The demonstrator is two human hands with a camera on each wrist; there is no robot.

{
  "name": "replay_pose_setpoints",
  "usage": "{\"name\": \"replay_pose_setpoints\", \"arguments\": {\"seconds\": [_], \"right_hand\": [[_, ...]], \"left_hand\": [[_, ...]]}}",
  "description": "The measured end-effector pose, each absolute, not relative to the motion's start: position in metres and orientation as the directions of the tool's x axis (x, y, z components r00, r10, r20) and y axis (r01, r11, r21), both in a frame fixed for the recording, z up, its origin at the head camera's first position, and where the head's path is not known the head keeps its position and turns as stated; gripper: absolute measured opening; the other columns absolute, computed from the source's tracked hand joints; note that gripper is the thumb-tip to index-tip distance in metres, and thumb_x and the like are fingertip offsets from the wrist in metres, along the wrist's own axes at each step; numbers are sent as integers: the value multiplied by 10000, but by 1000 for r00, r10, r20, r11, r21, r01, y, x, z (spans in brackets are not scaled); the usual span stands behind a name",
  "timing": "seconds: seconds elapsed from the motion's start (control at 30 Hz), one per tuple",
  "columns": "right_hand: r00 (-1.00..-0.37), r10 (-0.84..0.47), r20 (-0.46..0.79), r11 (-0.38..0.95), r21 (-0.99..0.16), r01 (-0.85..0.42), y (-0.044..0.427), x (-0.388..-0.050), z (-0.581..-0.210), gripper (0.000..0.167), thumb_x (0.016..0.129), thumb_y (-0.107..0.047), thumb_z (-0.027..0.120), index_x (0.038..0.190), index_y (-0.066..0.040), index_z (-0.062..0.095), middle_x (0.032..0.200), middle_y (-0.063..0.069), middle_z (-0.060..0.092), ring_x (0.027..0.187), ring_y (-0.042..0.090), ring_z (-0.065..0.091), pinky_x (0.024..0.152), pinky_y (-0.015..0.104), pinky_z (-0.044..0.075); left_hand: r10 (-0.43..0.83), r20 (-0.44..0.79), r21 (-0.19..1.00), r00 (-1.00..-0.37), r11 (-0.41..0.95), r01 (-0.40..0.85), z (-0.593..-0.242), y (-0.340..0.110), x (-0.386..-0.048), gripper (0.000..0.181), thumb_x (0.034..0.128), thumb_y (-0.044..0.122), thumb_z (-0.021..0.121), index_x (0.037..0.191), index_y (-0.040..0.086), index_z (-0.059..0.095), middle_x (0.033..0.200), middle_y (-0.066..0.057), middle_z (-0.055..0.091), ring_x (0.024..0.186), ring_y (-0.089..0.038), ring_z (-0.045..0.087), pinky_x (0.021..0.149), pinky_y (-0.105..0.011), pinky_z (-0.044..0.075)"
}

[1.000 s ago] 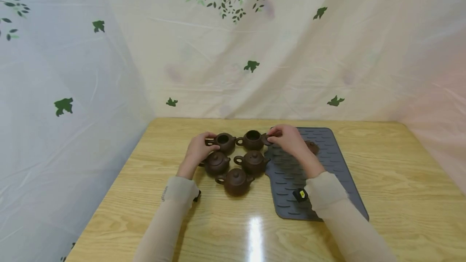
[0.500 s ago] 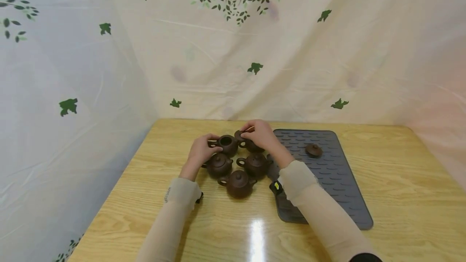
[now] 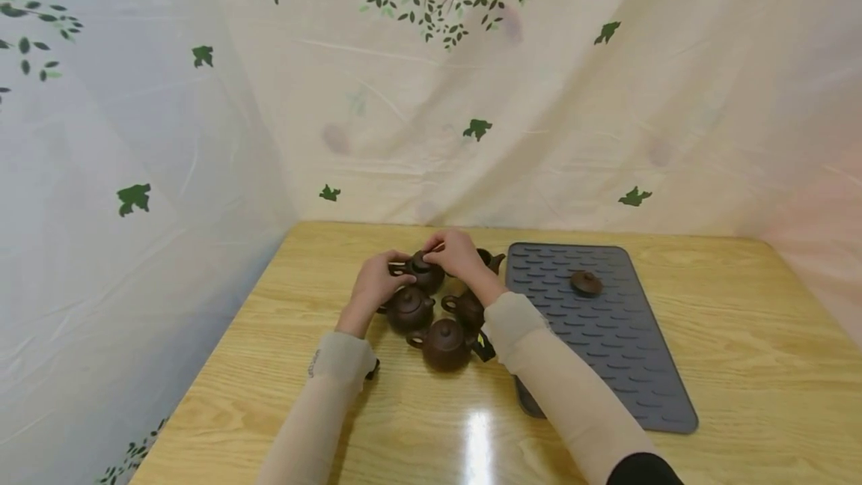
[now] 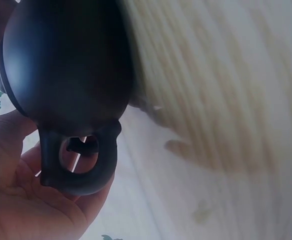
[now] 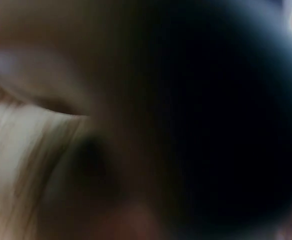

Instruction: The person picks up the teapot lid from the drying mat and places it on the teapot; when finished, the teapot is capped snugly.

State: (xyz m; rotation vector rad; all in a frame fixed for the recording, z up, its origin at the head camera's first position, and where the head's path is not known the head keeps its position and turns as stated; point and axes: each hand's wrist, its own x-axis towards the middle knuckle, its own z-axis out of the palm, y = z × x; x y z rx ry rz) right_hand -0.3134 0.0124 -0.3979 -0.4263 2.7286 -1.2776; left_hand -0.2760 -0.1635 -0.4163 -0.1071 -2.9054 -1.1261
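Near the table's back edge, my left hand [image 3: 378, 281] grips a dark brown teapot [image 3: 429, 280] at its handle side, thumb and fingers on either side. My right hand [image 3: 456, 254] pinches a dark teapot lid [image 3: 420, 260] at that teapot's mouth; whether it is fully seated cannot be told. Just in front sits a lidded teapot [image 3: 407, 310]. A teapot body with a loop handle [image 4: 81, 170] fills much of the left wrist view, in front of my left hand [image 4: 16, 185]. The right wrist view is dark and blurred.
A lidded teapot [image 3: 446, 346] stands foremost. My right forearm partly covers another teapot [image 3: 465, 309] and a lidless-looking one [image 3: 494, 260] behind. A grey ridged mat [image 3: 606, 335] lies on the right, bearing a loose lid [image 3: 587, 283]. A patterned curtain [image 3: 539, 171] hangs behind the table.
My right hand has carried the lid leftward from the mat's edge, past the back right teapot, to the teapot in my left hand. The left hand keeps its grip.
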Motion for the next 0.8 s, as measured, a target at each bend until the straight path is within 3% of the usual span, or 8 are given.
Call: {"name": "replay_pose_setpoints", "arguments": {"seconds": [0.43, 0.8], "right_hand": [[-947, -321, 26, 635, -736, -236, 12, -311, -400, 121, 944, -132, 686, 1050, -102, 734, 1175, 91, 706, 1125, 286, 658, 909, 414, 572], [-958, -287, 25, 596, -778, -199, 53, -305, -389, 215, 988, -186, 623, 1160, -82, 698, 1278, 122, 657, 1185, 308, 627, 908, 445, 568]], "left_hand": [[65, 54, 640, -996, 763, 85, -416, -161, -276, 393, 880, 204, 774, 1251, 117, 678, 1269, -102, 690, 1143, -311, 654, 957, -461, 540], [101, 79, 647, -992, 751, 128, -398, -152, -276, 394, 920, 213, 725, 1297, 128, 645, 1347, -98, 644, 1232, -310, 607, 1005, -476, 517]]}}
